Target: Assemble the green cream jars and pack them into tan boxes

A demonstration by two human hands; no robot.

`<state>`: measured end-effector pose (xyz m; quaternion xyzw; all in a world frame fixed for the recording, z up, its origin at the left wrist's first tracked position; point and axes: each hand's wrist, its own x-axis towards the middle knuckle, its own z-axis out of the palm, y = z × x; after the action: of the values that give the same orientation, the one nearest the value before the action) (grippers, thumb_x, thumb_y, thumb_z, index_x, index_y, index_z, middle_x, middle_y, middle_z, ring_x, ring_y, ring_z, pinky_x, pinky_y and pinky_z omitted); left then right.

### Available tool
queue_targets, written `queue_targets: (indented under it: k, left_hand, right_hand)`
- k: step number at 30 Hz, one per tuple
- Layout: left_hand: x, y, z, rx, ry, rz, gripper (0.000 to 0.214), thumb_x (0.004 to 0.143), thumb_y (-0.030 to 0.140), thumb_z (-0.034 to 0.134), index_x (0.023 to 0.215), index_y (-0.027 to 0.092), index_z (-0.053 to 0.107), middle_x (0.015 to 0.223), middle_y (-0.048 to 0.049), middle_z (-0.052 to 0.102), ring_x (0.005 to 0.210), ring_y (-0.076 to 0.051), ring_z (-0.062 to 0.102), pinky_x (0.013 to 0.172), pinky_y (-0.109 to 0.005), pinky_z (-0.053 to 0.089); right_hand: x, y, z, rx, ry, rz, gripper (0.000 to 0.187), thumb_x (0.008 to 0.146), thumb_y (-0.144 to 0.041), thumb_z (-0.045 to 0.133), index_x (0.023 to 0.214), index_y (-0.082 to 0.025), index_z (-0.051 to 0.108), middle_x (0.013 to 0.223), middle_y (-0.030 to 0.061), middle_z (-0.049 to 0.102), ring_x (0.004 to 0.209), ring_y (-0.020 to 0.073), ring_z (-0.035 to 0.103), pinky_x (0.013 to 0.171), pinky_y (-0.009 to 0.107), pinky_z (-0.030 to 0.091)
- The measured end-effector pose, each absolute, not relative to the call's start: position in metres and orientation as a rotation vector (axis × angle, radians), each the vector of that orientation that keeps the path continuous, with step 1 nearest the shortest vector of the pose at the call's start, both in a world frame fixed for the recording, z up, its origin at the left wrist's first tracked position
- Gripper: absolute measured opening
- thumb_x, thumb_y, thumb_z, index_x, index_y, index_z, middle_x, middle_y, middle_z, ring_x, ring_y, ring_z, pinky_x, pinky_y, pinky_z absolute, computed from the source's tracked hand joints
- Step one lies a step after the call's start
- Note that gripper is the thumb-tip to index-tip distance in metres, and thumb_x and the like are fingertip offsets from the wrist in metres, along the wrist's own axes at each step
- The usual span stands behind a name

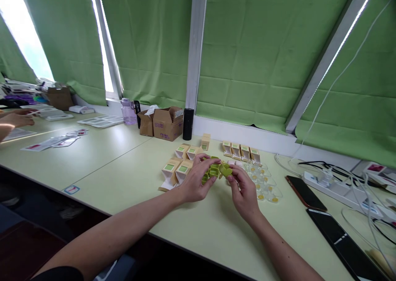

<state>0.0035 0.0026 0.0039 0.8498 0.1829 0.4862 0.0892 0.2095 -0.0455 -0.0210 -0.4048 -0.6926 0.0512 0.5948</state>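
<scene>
My left hand (198,180) is closed on a green piece with several square compartments (213,172), held above the table. My right hand (244,190) pinches a green heart-shaped piece (225,169) close against its right side; I cannot tell whether the two are joined. Behind and left of my left hand stand small tan boxes with green labels (170,168), some with flaps folded out. Clear plastic pieces with yellow spots (265,184) lie in rows just beyond my right hand.
More small boxes (240,151) line the back. A black bottle (188,124), cardboard box (168,124) and purple jug (128,112) stand along the wall. Phone (306,193), tablet (343,240) and power strip (337,190) lie right. Another person's hand (20,117) is far left.
</scene>
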Motion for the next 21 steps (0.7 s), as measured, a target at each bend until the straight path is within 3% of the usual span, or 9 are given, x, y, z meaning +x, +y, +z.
queue_targets:
  k: [4,10,21]
  left_hand:
    - [0.0042,0.0032,0.0031,2.6,0.562,1.469,0.053,0.098,0.018,0.059,0.15,0.022,0.051,0.133,-0.0152,0.067,0.126,-0.034,0.05,0.111,-0.06,0.045]
    - [0.0066,0.0013,-0.0009,2.76,0.579,1.428,0.056,0.098,0.019,0.065,0.152,0.024,0.05,0.144,-0.0145,0.063,0.135,-0.036,0.046,0.114,-0.06,0.044]
    - [0.012,0.0011,-0.003,2.74,0.631,1.355,0.046,0.093,0.027,0.079,0.136,0.021,0.065,0.127,-0.0125,0.07,0.124,-0.033,0.05,0.108,-0.054,0.051]
  right_hand:
    - [0.2085,-0.0453,-0.0201,-1.003,-1.497,0.393,0.033,0.11,-0.049,0.051,0.107,-0.021,0.068,0.092,0.006,0.075,0.078,0.0201,0.073,0.074,0.035,0.063]
    - [0.2046,-0.0489,-0.0169,-1.052,-1.449,0.506,0.048,0.107,-0.065,0.049,0.089,-0.023,0.063,0.069,0.0011,0.069,0.062,0.0183,0.068,0.061,0.029,0.057]
    - [0.2045,-0.0514,-0.0215,-1.072,-1.45,0.598,0.055,0.107,-0.067,0.044,0.086,-0.021,0.066,0.062,0.0013,0.067,0.052,0.0165,0.06,0.051,0.027,0.047]
